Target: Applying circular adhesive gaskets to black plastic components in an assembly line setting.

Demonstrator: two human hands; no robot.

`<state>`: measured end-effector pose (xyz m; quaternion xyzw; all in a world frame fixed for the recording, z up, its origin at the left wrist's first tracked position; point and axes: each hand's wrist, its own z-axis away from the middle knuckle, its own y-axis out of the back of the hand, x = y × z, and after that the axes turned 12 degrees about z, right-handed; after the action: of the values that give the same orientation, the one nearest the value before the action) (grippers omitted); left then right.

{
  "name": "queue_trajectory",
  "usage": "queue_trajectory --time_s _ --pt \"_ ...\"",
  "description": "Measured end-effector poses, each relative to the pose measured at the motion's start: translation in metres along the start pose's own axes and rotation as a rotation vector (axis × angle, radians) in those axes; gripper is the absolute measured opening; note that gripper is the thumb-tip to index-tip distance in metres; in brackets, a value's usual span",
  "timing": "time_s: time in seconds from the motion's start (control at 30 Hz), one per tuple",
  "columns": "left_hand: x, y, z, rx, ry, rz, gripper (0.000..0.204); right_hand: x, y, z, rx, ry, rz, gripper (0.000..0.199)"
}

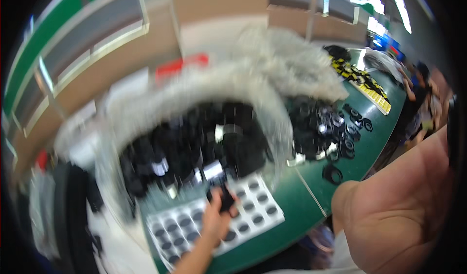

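Note:
My left hand (pixel 220 215) is closed around a small black plastic part (pixel 225 199), above a white sheet (pixel 278 214) that carries rows of round black stickers. Just beyond it, a clear plastic bag (pixel 109 123) lies spread wide, with a heap of shiny black parts (pixel 194 137) inside. Very near the camera, my right hand (pixel 399 215) is raised at the right edge. Its wrist and the heel of the palm show large, while the fingers are out of sight. Motion blur softens much of the picture.
More black ring-shaped parts (pixel 332 173) lie loose on the green table (pixel 306 196) to the right. Farther off are yellow-and-black pieces by a yellow tray (pixel 374 99), and people (pixel 423 94) beyond the table edge. A red object (pixel 182 65) sits behind the bag.

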<state>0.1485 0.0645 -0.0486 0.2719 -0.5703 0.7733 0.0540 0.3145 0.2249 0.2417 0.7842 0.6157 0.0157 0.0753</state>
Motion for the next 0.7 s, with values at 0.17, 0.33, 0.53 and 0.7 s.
queue_trajectory --time_s 0.17,0.33,0.53,0.7 --pt "-0.014 0.022 -0.016 0.091 0.022 0.011 0.040 -0.011 0.035 -0.046 0.412 0.108 -0.007 0.059" --pt "0.005 0.000 -0.035 -0.052 0.056 0.115 0.037 -0.013 0.035 -0.033 0.421 -0.031 -0.138 0.057" --pt "0.013 0.001 -0.036 -0.151 0.083 0.218 0.052 -0.055 0.063 -0.075 0.581 -0.099 -0.296 0.054" --pt "0.004 -0.009 -0.008 -0.425 -0.352 -0.455 0.050 -0.040 0.074 -0.059 0.895 0.253 -0.386 0.051"
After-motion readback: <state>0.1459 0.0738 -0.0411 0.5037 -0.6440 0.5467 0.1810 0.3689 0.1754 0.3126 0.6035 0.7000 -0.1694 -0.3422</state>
